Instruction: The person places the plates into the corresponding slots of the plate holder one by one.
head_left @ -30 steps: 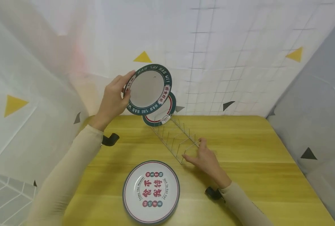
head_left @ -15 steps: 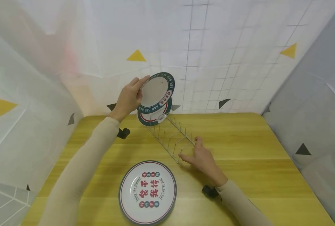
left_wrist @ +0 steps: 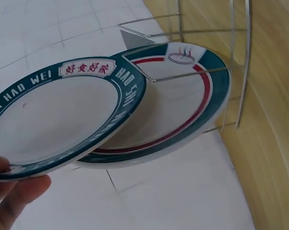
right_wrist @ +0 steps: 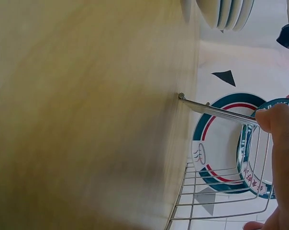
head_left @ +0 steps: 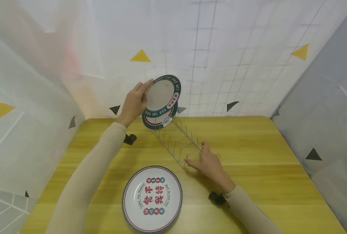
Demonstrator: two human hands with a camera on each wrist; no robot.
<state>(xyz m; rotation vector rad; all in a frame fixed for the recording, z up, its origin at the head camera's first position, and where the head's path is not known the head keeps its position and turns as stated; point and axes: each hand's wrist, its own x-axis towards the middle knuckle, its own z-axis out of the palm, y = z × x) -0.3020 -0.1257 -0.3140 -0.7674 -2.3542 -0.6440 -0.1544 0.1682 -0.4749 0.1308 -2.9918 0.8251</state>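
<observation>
My left hand (head_left: 134, 102) pinches the edge of a round plate (head_left: 161, 94) with a dark green lettered rim, thumb on its face. This plate is raised and tilted over the far end of a wire plate rack (head_left: 167, 149). Behind it another plate (left_wrist: 183, 115), green-rimmed with a red ring, stands in the rack, partly covered by the held one. At the rack's near end, my right hand (head_left: 210, 164) grips the frame, thumb at one side and fingers at the other.
A stack of white plates (head_left: 152, 198) with red characters lies on the wooden table (head_left: 249, 182) at the front, left of my right hand. White sheeting (head_left: 243, 81) hangs close behind the table and at both sides.
My left hand has moved the held plate right and slightly down, so it overlaps more of the racked plate. In the last half second it barely moves. The right hand stays on the rack.
</observation>
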